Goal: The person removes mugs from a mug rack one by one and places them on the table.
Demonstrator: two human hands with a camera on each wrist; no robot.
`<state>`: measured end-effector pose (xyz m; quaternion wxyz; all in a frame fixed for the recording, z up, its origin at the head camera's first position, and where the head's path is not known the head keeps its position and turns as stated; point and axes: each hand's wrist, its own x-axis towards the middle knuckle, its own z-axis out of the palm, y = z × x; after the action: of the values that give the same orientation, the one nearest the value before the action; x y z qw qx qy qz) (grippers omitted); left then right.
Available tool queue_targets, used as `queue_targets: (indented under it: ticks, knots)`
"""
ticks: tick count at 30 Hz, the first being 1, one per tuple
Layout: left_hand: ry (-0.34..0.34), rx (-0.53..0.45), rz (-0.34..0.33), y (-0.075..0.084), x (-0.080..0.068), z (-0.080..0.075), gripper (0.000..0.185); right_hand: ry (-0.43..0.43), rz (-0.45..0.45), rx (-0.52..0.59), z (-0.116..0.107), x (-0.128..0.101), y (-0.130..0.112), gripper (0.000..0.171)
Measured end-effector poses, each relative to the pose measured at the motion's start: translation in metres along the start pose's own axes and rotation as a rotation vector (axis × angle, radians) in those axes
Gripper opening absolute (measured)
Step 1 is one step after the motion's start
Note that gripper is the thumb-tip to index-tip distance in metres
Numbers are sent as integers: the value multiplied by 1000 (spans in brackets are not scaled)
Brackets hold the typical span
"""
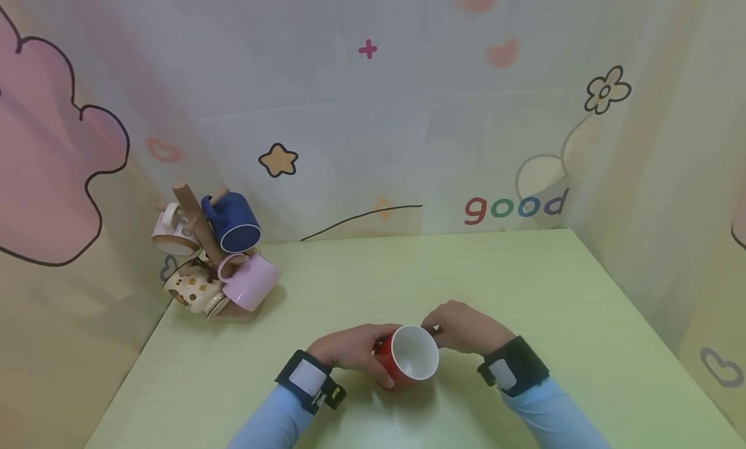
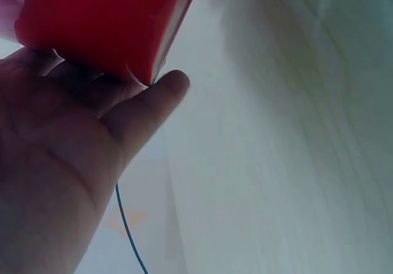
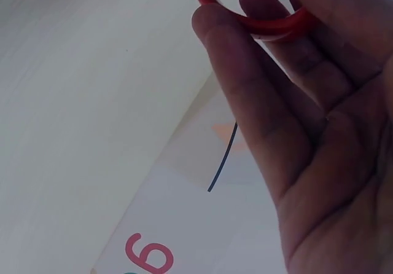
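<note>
A red mug (image 1: 397, 370) with a white inside is tilted over the front middle of the table, its mouth turned toward the head camera. My left hand (image 1: 352, 349) grips the mug's body from the left, thumb on the near side and fingers on the far side. In the left wrist view the red wall (image 2: 104, 22) lies against the fingers. From the right, my right hand (image 1: 471, 328) holds the mug's handle. The right wrist view shows the red handle (image 3: 279, 27) between the thumb and the fingers.
At the back left of the table (image 1: 495, 274) a wooden mug tree (image 1: 201, 232) carries a blue mug (image 1: 234, 221), a pink mug (image 1: 253, 282), a patterned cream mug (image 1: 195, 288) and a white-and-brown mug (image 1: 175, 243). Printed curtains (image 1: 350, 144) hang along the table's back and sides.
</note>
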<state>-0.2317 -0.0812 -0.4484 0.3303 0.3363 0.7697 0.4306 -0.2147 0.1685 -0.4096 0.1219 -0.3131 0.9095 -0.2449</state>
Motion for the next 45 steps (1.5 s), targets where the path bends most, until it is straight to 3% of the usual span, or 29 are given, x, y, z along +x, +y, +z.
queue_targets:
  ticks: [4,8,10,16,23,30,35,45]
  knots:
    - [29,19,37,-2,0,-4,75,32,3,-18,-1,-2,3,19]
    - [156,128,60,-5,-5,-10,71,97,32,-39,-2,-4,9,16]
    - [227,186,30,-6,-9,-12,70,126,97,-14,-3,-6,12,12]
    - [379,316,-104,-9,-16,-19,67,206,401,143,-7,-8,27,12]
    - [497,560,-210,-12,-24,-22,67,350,578,192,-19,-18,54,25]
    - [550,682,-358,-17,-28,-22,69,549,706,127,-36,-40,88,36]
    - [565,686,-369,-20,-30,-24,69,615,798,45,-49,-56,113,39]
    - [539,640,-359,-22,-34,-24,70,636,897,-24,-57,-86,150,41]
